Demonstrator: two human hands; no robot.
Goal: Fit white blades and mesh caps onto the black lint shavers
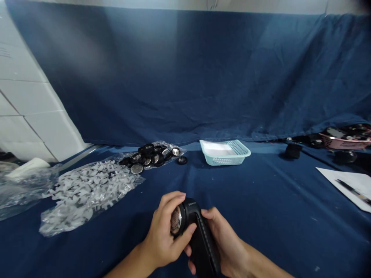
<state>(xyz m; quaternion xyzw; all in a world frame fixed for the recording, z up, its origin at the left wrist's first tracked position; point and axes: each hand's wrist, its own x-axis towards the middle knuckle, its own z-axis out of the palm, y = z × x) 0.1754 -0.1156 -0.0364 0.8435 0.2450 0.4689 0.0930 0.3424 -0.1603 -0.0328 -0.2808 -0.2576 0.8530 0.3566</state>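
Observation:
A black fabric shaver (199, 247) with a round perforated metal head is held low in the middle of the view, its head end pointing up and to the left. My left hand (162, 231) is closed around the shaver's round head, fingers over its top and thumb against its near side. On the other side, my right hand (224, 243) wraps the handle, with its thumb near the bend below the head. Part of the handle is hidden by my fingers and the lower edge of the picture.
Several black round heads with metal mesh (156, 156) lie at back left, beside plastic bags of small whitish parts (92, 189). A light blue basket (227, 160) holds something white. To the right are paper (353, 181), a pen (350, 188) and a pink basket (344, 143).

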